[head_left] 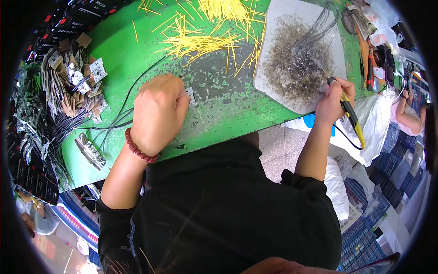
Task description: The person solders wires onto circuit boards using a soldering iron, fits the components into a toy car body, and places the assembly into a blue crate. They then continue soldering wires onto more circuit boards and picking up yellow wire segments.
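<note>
My right hand point(335, 102) is closed around a yellow-and-black soldering iron point(350, 114), whose cord loops below the handle. The iron's front end reaches over a pale board point(296, 9) covered in dark crumbs and residue point(292, 64). A tangle of thin silvery wire point(315, 34) lies on that same board. My left hand point(159, 105), with a dark red bead bracelet at the wrist, is curled with its knuckles up over the green table. A small silvery circuit board point(190, 97) shows beside its fingers. Its fingertips are hidden, so what they hold cannot be made out.
Many cut yellow wires point(200, 43) lie on the green table point(118, 50). A pile of small boards with black cables point(73, 82) is at the left, with a metal part point(90, 151) nearer me. Tools point(369, 71) lie at the right. Other people sit beyond both sides.
</note>
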Motion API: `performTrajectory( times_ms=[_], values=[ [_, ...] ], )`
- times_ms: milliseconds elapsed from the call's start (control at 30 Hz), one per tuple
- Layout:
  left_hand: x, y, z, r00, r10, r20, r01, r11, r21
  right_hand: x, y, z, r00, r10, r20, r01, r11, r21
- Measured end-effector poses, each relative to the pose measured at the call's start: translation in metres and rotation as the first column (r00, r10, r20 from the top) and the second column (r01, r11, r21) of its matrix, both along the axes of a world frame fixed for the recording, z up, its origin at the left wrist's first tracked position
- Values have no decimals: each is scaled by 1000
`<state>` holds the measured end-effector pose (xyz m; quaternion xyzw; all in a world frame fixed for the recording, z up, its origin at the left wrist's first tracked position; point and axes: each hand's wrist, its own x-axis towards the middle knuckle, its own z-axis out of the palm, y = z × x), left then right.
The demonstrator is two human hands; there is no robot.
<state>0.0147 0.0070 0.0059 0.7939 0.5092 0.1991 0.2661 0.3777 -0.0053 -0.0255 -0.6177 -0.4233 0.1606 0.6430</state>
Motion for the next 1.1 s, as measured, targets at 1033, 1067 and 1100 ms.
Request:
performTrajectory(
  times_ms=[1033, 1067, 1100],
  values=[
    [-6, -3, -10, 999, 27, 28, -29, 996, 85, -148, -33, -4, 710, 682, -175, -702, 707, -91],
    [-6, -3, -10, 999, 26, 27, -28, 996, 90, -148, -33, -4, 710, 682, -176, -702, 706, -93],
    [-6, -3, -11, 999, 27, 24, -29, 995, 95, -149, -32, -5, 709, 683, -175, -703, 706, -89]
  ],
)
